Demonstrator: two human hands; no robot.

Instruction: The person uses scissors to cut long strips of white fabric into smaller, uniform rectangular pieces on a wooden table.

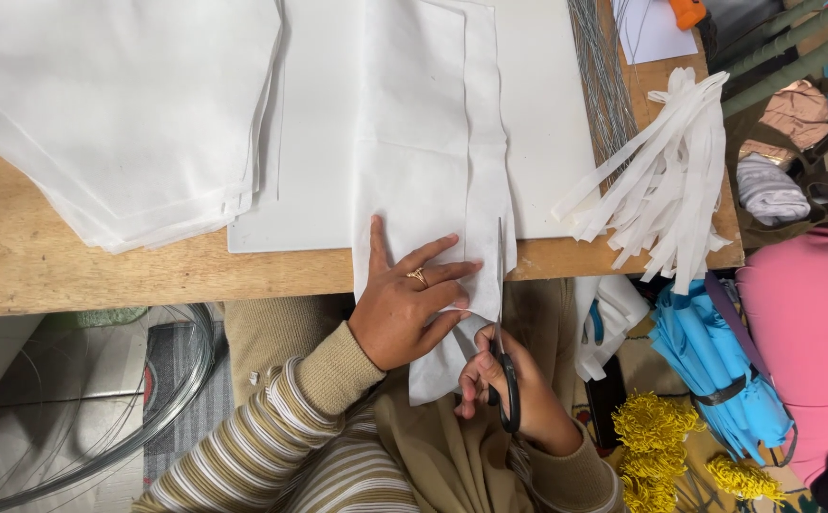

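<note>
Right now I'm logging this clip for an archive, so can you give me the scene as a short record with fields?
Left hand: left hand pressed flat on the folded white fabric, a ring on one of its fingers
Right hand: right hand holds black-handled scissors, blades at the fabric's right edge
Surface: wooden table
Left of the fabric: stack of white sheets
Right of the fabric: bundle of white strips, grey wires

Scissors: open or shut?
Open: scissors in the right hand have blades slightly parted along the white fabric edge.
</note>
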